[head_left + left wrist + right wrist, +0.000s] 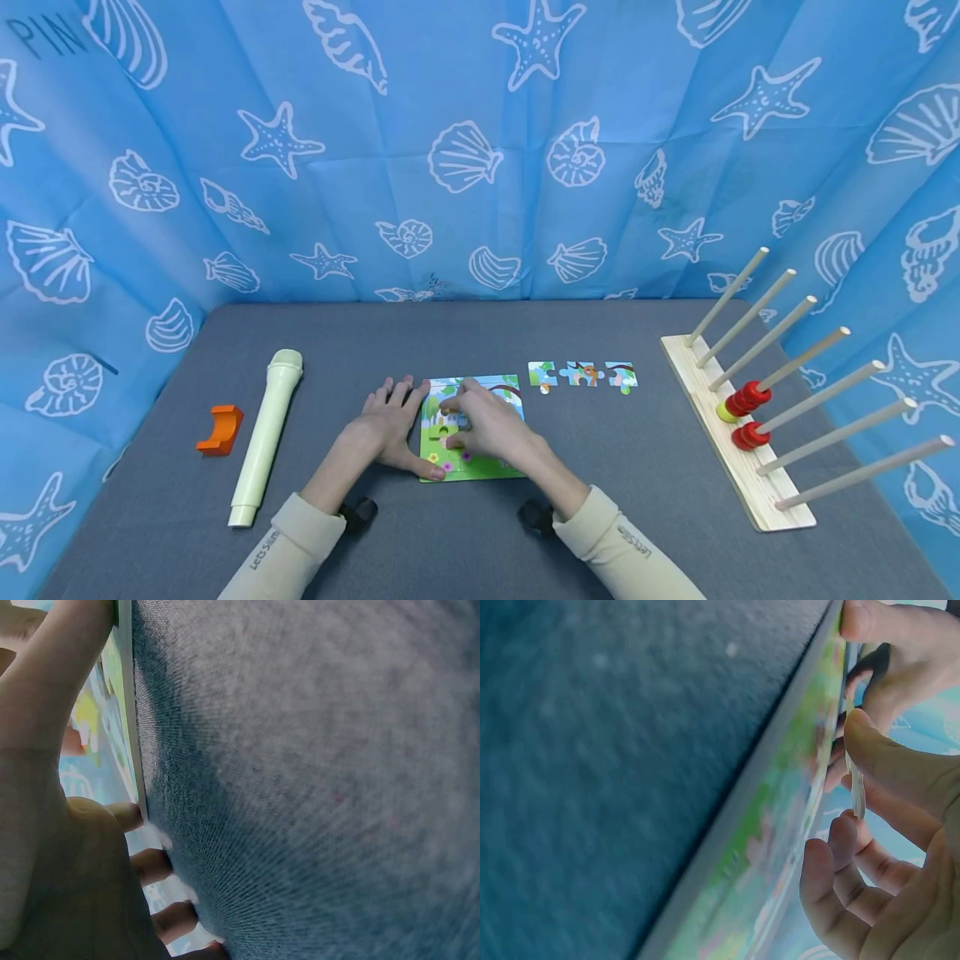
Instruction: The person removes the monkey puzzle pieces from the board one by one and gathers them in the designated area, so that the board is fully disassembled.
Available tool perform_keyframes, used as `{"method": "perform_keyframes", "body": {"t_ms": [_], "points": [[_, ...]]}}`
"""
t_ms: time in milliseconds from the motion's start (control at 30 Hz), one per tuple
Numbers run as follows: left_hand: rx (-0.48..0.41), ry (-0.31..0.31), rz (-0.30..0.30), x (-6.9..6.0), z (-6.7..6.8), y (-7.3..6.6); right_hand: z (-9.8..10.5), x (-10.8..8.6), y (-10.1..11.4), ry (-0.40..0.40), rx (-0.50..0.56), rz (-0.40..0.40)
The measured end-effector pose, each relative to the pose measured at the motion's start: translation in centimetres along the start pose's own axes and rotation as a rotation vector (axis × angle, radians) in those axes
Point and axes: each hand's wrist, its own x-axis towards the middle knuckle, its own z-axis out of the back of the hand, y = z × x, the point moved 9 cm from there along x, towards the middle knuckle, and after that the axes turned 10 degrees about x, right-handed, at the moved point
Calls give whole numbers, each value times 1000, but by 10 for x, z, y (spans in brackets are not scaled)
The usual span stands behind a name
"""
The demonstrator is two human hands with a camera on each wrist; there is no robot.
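A colourful jigsaw puzzle board (480, 472) lies flat on the grey table. My left hand (388, 431) rests along its left side, fingers spread; the thumb touches the near left corner and the index finger is by the far left corner. In the left wrist view, the board's edge (129, 697) runs beside that hand. Over the left part of the board, my right hand (495, 423) pinches a puzzle piece (444, 432) between thumb and fingers. The right wrist view shows this thin piece (858, 793) edge-on, slightly above the board's surface.
Three loose puzzle pieces (582, 374) lie in a row right of the board. A pale green toy microphone (268, 437) and an orange block (222, 430) are at left. A wooden peg stand (731, 450) with red and yellow beads (750, 397) stands at right.
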Motion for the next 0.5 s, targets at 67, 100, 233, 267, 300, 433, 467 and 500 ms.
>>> {"method": "perform_keyframes", "body": {"t_ms": [67, 100, 233, 267, 300, 433, 467, 500], "points": [[-1, -2, 3, 0, 0, 0, 4, -2, 0, -2, 16, -2], [-4, 0, 6, 0, 0, 0, 6, -3, 0, -4, 24, -3], [-4, -3, 9, 0, 1, 0, 15, -8, -2, -27, 32, -8], [-3, -1, 10, 0, 1, 0, 18, -10, -2, -35, 27, -6], [-2, 3, 12, 0, 0, 0, 20, -11, -3, -41, 20, -4], [5, 16, 15, 1, -1, 0, 27, -18, -8, -56, -4, -11], [7, 18, 16, 1, -1, 1, 28, -20, -10, -59, -9, -10], [8, 19, 16, 1, -1, 1, 30, -21, -11, -61, -10, -15]]}}
